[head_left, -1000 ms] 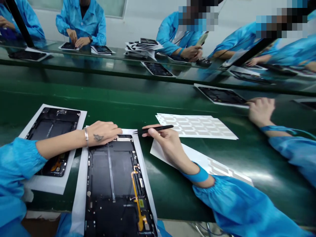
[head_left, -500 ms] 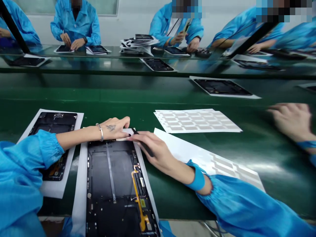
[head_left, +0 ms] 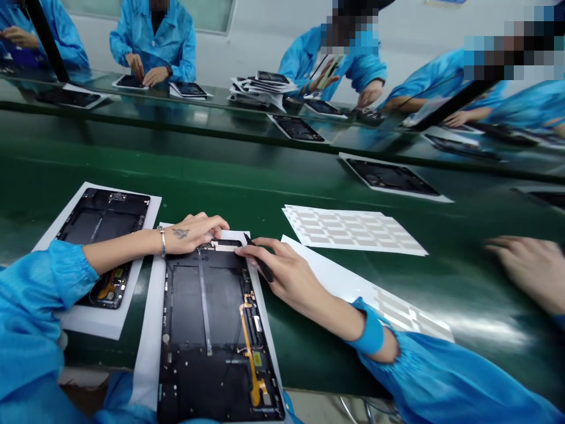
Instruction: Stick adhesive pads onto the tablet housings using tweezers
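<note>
Green bench (head_left: 212, 187); tablet (head_left: 223, 318), far end under left hand (head_left: 193, 231), grip unclear; right hand (head_left: 293, 272) at corner, pinching tweezers (head_left: 265, 271).

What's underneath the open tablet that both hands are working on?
A white sheet lies under the tablet, its edges showing along both sides and the top; the sheet's middle is covered.

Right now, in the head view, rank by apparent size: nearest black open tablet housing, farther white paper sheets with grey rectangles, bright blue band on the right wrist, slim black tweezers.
Largest to smallest:
1. Tablet housing
2. Paper sheets
3. Blue band
4. Tweezers, partly hidden by the right hand
</note>
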Available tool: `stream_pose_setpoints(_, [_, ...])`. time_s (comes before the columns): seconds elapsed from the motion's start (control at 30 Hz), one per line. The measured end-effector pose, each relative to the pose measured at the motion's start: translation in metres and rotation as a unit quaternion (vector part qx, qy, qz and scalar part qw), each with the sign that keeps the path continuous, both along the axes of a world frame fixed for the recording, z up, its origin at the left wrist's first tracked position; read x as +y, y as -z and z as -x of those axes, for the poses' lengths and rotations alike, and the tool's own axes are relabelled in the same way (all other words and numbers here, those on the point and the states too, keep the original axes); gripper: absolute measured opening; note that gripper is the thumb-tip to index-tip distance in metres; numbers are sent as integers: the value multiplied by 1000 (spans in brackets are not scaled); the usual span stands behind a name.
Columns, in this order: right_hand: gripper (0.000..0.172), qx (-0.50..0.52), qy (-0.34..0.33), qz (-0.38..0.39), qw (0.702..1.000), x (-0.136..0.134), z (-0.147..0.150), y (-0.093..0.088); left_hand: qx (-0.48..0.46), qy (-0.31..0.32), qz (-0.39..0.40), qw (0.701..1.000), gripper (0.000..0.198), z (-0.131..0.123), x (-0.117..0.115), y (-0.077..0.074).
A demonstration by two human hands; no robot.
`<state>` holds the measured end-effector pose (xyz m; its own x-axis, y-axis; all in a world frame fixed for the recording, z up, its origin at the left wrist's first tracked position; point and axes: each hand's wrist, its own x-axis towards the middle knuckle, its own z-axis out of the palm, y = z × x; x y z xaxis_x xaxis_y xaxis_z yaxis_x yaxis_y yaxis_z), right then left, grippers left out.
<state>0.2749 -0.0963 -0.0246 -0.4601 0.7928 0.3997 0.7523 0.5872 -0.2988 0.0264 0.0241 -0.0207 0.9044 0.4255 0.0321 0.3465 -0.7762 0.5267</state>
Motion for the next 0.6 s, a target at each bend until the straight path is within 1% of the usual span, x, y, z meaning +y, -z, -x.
stream_pose_setpoints(0.07, [26, 34, 3, 14, 999, 6, 5, -3, -1, -1, -14, 1000, 45, 6, 3, 4])
stream_pose_setpoints(0.13, [25, 72, -2, 32, 997, 15, 14, -3, -4, -12, -44, 999, 45, 14, 5, 4])
stream_pose_setpoints(0.2, [25, 93, -12, 53, 994, 23, 24, -2, 8, -52, -90, 995, 40, 21, 3, 1])
stream_pose_setpoints(0.3, [25, 111, -19, 83, 990, 29, 33, 0, 83, -117, -134, 981, 30, 24, -3, -8])
stream_pose_setpoints(0.37, [23, 136, -22, 93, 986, 27, 33, -5, 123, -119, -148, 974, 16, 21, -8, -14])
stream_pose_setpoints(0.43, [21, 177, -11, 83, 981, 28, 25, -17, 125, -102, -162, 974, 12, 18, -11, -22])
stream_pose_setpoints(0.5, [22, 220, 28, 57, 974, 36, 9, -32, 102, -100, -154, 978, 15, 21, -5, -31])
stream_pose_setpoints(0.53, [23, 238, 54, 40, 969, 45, -3, -40, 85, -111, -139, 980, 19, 24, 3, -37])
stream_pose_setpoints(0.6, [26, 254, 114, 4, 960, 73, -34, -58, 39, -155, -113, 981, 27, 37, 29, -53])
